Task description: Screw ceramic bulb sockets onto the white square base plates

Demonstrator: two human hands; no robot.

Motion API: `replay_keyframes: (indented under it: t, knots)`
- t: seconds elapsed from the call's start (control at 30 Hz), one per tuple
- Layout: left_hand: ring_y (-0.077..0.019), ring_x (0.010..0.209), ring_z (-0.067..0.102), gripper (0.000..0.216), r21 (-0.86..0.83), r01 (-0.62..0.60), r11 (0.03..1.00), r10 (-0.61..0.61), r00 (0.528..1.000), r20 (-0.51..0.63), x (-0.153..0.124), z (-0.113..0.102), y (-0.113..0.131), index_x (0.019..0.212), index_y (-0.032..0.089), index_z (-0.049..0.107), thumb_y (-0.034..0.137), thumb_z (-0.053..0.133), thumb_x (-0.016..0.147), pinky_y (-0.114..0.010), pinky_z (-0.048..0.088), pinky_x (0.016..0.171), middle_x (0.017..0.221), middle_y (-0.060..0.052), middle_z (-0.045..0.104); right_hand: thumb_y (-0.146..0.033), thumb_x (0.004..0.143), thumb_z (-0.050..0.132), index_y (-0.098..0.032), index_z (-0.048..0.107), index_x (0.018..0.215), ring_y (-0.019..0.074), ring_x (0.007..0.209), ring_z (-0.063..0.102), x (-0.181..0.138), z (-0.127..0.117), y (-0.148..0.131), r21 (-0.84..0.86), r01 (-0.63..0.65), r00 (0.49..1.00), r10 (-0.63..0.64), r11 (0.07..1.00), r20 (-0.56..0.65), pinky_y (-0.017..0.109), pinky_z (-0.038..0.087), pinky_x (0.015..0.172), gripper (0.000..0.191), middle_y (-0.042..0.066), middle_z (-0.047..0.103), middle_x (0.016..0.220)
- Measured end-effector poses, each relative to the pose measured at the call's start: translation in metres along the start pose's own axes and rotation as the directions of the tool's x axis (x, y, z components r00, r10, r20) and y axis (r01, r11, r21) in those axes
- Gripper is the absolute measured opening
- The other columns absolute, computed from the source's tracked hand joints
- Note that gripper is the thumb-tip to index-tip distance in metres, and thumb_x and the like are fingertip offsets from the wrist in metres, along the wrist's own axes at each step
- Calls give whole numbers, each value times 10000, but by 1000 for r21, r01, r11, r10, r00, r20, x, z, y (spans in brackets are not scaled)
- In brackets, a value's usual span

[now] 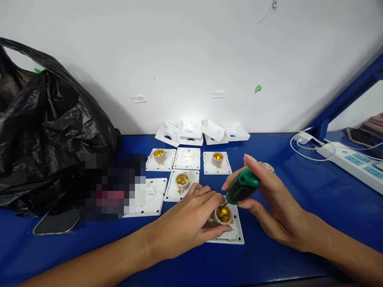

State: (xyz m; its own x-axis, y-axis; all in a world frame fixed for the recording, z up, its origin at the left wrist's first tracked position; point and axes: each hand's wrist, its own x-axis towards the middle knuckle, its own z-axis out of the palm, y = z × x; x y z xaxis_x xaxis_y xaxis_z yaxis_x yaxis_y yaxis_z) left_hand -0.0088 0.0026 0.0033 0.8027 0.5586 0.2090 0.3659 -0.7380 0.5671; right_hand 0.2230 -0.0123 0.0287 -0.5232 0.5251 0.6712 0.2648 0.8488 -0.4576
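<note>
My left hand (187, 221) rests on the blue table and its fingers curl round a brass lamp socket (223, 214) on a white square plate (232, 234). My right hand (266, 199) grips a green-and-black screwdriver (241, 185), whose tip points down into the socket. Both hands meet over this plate near the table's front.
Several white plates, some with brass sockets (182, 181), lie behind the hands, and empty white covers (191, 129) are stacked by the wall. A black plastic bag (44, 131) fills the left. A phone (56, 219) lies beside it. A white power strip (353, 161) with cables sits at right.
</note>
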Motion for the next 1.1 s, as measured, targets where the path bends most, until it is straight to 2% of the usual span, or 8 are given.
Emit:
replay_keyframes:
  t: [0.13,0.27,0.37,0.57,0.7,0.8,0.97,1.1]
  knots:
    - [-264,1059,625,288,-5,7,1000,-7,1000,9,0,0,0,1178,223,561,330,748,987,-427,421,1011,1086,-36,685,0,940,592,-238,275,1639,173,1004,681,3,0,-1,42,81,996,-80,996,-37,310,621,856,804,84,689,1246]
    - [-244,988,628,214,18,17,1000,-17,1000,-9,0,0,0,1079,218,576,367,713,1008,-410,440,974,999,-21,675,-8,953,602,-254,263,1640,163,1050,648,3,0,0,-11,59,998,-59,998,-14,311,587,938,805,73,662,1311]
    - [-250,1030,626,262,-3,14,1000,-14,1000,13,1,0,1,1142,214,573,357,735,993,-423,418,1015,1023,-21,675,-34,969,609,-261,225,1655,170,999,647,2,3,0,-27,57,998,-57,998,-10,313,595,847,818,72,675,1223]
    - [-246,1012,617,225,-7,23,1000,-23,999,32,2,-1,1,1033,215,565,302,764,972,-407,406,983,1016,-4,666,17,833,781,-300,354,1586,157,893,631,-1,11,2,82,82,981,-66,993,-180,328,579,762,922,33,658,1127]
    - [-242,1015,617,247,-3,10,1000,-10,1000,16,2,1,0,1070,208,553,296,764,976,-403,397,989,1012,-5,660,-31,922,693,-268,254,1636,187,1110,665,-5,11,3,58,-12,997,17,998,-79,351,600,929,871,80,625,1299]
    - [-235,978,606,284,12,-1,1000,1,1000,-4,1,2,-1,1082,208,549,312,784,961,-393,406,974,983,-2,641,-26,929,680,-269,226,1642,174,1188,657,-8,12,5,46,-66,995,70,997,-75,325,585,1012,880,90,567,1440]
    - [-234,975,610,249,21,1,1000,-1,1000,2,1,1,-1,1014,207,550,306,773,968,-386,413,967,963,2,647,14,857,755,-286,286,1612,160,1051,672,-1,10,6,50,71,992,-66,996,-104,306,624,885,938,49,645,1271]
    - [-246,1035,613,289,16,5,1000,-6,1000,22,1,1,0,1141,202,550,322,758,980,-401,400,994,1059,-19,670,0,935,639,-258,217,1650,193,1114,668,0,7,5,74,38,999,-36,997,-24,352,636,893,870,87,638,1294]
